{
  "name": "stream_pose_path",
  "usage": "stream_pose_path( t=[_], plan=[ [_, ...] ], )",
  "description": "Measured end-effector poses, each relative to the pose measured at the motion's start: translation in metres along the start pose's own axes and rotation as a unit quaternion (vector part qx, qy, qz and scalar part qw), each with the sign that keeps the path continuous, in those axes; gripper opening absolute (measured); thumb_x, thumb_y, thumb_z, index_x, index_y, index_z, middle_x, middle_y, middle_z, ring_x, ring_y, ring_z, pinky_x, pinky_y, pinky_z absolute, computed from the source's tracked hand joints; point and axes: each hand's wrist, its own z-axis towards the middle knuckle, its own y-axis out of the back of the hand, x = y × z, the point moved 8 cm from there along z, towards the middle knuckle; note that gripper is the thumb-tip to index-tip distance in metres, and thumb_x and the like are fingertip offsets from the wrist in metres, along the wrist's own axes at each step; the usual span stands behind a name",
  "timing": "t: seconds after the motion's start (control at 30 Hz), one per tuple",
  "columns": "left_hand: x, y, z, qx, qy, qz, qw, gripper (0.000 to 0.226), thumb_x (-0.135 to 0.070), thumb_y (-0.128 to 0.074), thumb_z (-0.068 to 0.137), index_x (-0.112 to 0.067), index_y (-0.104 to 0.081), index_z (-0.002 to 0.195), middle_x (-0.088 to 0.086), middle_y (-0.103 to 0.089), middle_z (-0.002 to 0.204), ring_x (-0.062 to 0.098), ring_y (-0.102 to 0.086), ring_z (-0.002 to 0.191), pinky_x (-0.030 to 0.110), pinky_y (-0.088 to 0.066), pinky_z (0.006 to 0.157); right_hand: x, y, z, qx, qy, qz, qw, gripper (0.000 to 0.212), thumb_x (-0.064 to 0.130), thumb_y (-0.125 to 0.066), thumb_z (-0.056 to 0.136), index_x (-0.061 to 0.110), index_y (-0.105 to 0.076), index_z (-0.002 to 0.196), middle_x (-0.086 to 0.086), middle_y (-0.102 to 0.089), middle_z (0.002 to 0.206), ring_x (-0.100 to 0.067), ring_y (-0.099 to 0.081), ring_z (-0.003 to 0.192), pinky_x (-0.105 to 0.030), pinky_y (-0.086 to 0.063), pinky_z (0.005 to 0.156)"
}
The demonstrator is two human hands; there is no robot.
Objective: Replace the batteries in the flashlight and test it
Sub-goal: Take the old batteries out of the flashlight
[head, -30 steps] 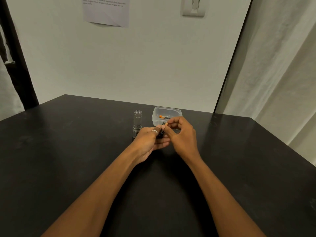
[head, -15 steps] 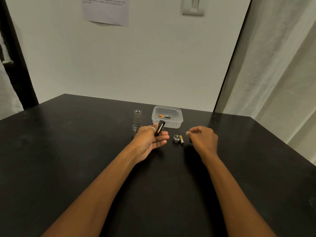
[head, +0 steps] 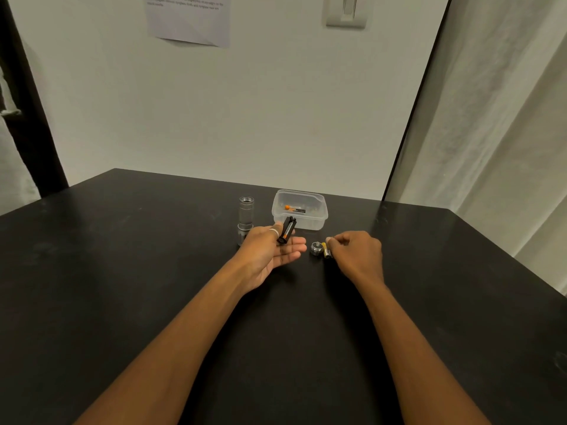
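Black plastic battery holder (head: 287, 230), carrying an orange-and-black cell, was pinched between thumb and forefinger of the left hand (head: 270, 251), the other fingers lying straight. Beyond that hand's knuckles stood the silver metal flashlight tube (head: 245, 217), upright on the black table (head: 122, 271); beyond its fingertips sat a clear plastic tub (head: 319, 217). The right hand (head: 357, 256) was curled, fingertips at a yellow cylindrical battery (head: 326, 251) lying beside a round silver end cap (head: 315, 248). Whether it gripped that battery could not be determined.
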Motion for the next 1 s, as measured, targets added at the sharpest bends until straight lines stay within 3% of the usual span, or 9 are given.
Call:
stream_pose_path(
  t=[0.13, 0.23, 0.4, 0.5, 0.63, 0.7, 0.8, 0.87, 1.0],
  plan=[
    [0.0, -0.001, 0.002, 0.011, -0.005, -0.015, 1.0, 0.039, -0.025, -0.035, 0.111, 0.003, -0.06, 0.12, 0.017, -0.079, 0.092, 0.025, -0.079, 0.086, 0.026, -0.061, 0.06, 0.01, 0.004, -0.004, -0.03, 0.031, 0.043, 0.998, 0.032, 0.046, -0.065, 0.095, 0.018, -0.077, 0.104, 0.005, -0.074, 0.09, -0.01, -0.069, 0.089, -0.024, -0.05, 0.072],
    [0.001, -0.002, 0.003, 0.024, -0.004, -0.033, 0.999, 0.038, -0.025, -0.034, 0.111, 0.002, -0.06, 0.12, 0.019, -0.079, 0.092, 0.026, -0.079, 0.087, 0.027, -0.061, 0.061, 0.032, 0.006, -0.011, -0.038, 0.101, 0.112, 0.988, 0.041, 0.05, -0.068, 0.093, 0.017, -0.073, 0.118, 0.007, -0.074, 0.104, -0.003, -0.067, 0.093, -0.016, -0.05, 0.077],
    [0.002, 0.0, 0.003, 0.044, 0.004, -0.057, 0.997, 0.033, -0.023, -0.035, 0.111, -0.007, -0.062, 0.122, 0.021, -0.078, 0.101, 0.026, -0.078, 0.094, 0.031, -0.062, 0.065, 0.066, -0.023, -0.031, 0.082, 0.185, 0.142, 0.969, 0.061, 0.051, -0.079, 0.082, 0.022, -0.063, 0.133, 0.013, -0.064, 0.124, -0.001, -0.059, 0.11, -0.018, -0.048, 0.091],
    [0.002, -0.003, 0.002, 0.062, 0.006, -0.037, 0.997, 0.033, -0.019, -0.029, 0.111, -0.014, -0.06, 0.123, 0.02, -0.078, 0.103, 0.025, -0.077, 0.096, 0.031, -0.062, 0.065, 0.074, -0.029, -0.036, 0.093, 0.196, 0.182, 0.959, 0.056, 0.032, -0.085, 0.081, 0.025, -0.063, 0.132, 0.024, -0.063, 0.112, 0.009, -0.066, 0.091, -0.004, -0.046, 0.079],
    [0.001, -0.005, 0.001, 0.069, -0.002, -0.011, 0.998, 0.033, -0.025, -0.032, 0.111, -0.017, -0.062, 0.122, 0.017, -0.079, 0.101, 0.021, -0.077, 0.095, 0.03, -0.062, 0.066, 0.075, -0.024, -0.035, 0.071, 0.198, 0.219, 0.953, 0.055, 0.021, -0.087, 0.078, 0.022, -0.063, 0.128, 0.023, -0.065, 0.109, 0.007, -0.071, 0.081, -0.003, -0.05, 0.071],
    [0.001, -0.005, 0.003, 0.063, -0.005, -0.004, 0.998, 0.035, -0.034, -0.04, 0.11, -0.015, -0.066, 0.123, 0.016, -0.078, 0.105, 0.022, -0.077, 0.098, 0.032, -0.062, 0.069, 0.076, -0.02, -0.036, 0.057, 0.205, 0.223, 0.951, 0.056, 0.018, -0.087, 0.076, 0.021, -0.064, 0.127, 0.02, -0.065, 0.109, 0.007, -0.07, 0.084, -0.005, -0.052, 0.07],
    [0.0, -0.004, 0.005, 0.059, -0.022, 0.001, 0.998, 0.03, -0.031, -0.053, 0.105, -0.01, -0.071, 0.118, 0.011, -0.08, 0.099, 0.021, -0.077, 0.097, 0.03, -0.061, 0.069, 0.079, -0.019, -0.038, 0.041, 0.239, 0.187, 0.952, 0.053, 0.014, -0.083, 0.076, 0.021, -0.067, 0.126, 0.016, -0.065, 0.116, 0.0, -0.065, 0.102, -0.018, -0.055, 0.086],
    [0.0, -0.002, 0.006, 0.05, -0.024, 0.002, 0.998, 0.026, -0.025, -0.056, 0.104, -0.008, -0.072, 0.114, 0.01, -0.078, 0.094, 0.019, -0.077, 0.091, 0.029, -0.061, 0.068, 0.079, -0.019, -0.038, 0.042, 0.246, 0.181, 0.951, 0.053, 0.016, -0.084, 0.077, 0.021, -0.067, 0.127, 0.023, -0.062, 0.113, 0.003, -0.062, 0.104, -0.015, -0.052, 0.086],
    [0.002, 0.002, 0.005, 0.023, -0.008, -0.004, 1.0, 0.032, -0.03, -0.051, 0.106, -0.004, -0.07, 0.112, 0.008, -0.078, 0.087, 0.013, -0.076, 0.075, 0.026, -0.059, 0.06, 0.073, -0.02, -0.033, 0.043, 0.23, 0.191, 0.953, 0.047, 0.022, -0.079, 0.083, 0.02, -0.068, 0.129, 0.011, -0.069, 0.12, 0.009, -0.063, 0.101, -0.005, -0.048, 0.079]
  ],
)
